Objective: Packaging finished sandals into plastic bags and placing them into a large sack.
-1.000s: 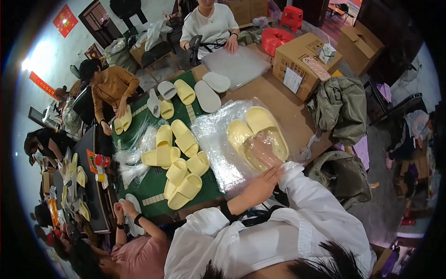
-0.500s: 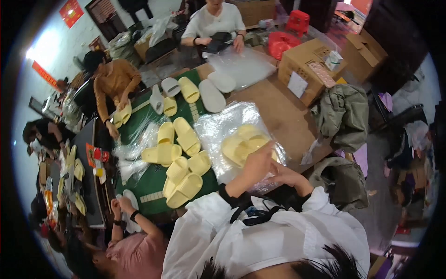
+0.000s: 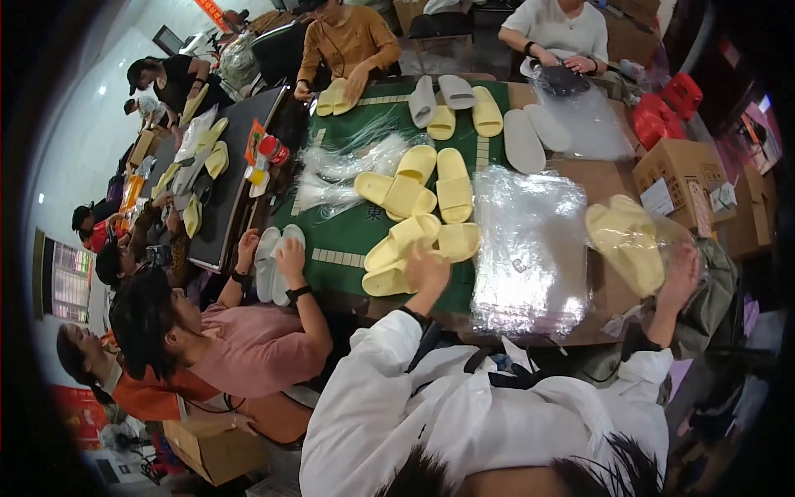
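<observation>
Over the near pair of yellow slippers point(image 3: 389, 280) my left hand point(image 3: 428, 269) reaches with fingers apart, its fingertips at a strap. My right hand point(image 3: 681, 277) is at the right edge of a clear plastic bag with a pair of yellow slippers point(image 3: 627, 248) inside, and seems to grip the plastic. Between my hands lies a stack of clear plastic bags point(image 3: 530, 248), flat and shiny. More loose yellow slippers point(image 3: 454, 186) lie just beyond my left hand, some crossing over one another.
Grey slippers point(image 3: 524, 141) and loose clear plastic point(image 3: 348, 174) lie on the green table mat point(image 3: 331, 286). A cardboard box point(image 3: 683, 186) and a greenish sack point(image 3: 714, 286) are at the right. At the left, a co-worker in pink point(image 3: 257, 348) handles white slippers point(image 3: 273, 269); others sit across.
The bagged slippers have moved right, off the bag stack, with my right hand. My left hand has left them and moved left to the loose slippers. The view has turned left.
</observation>
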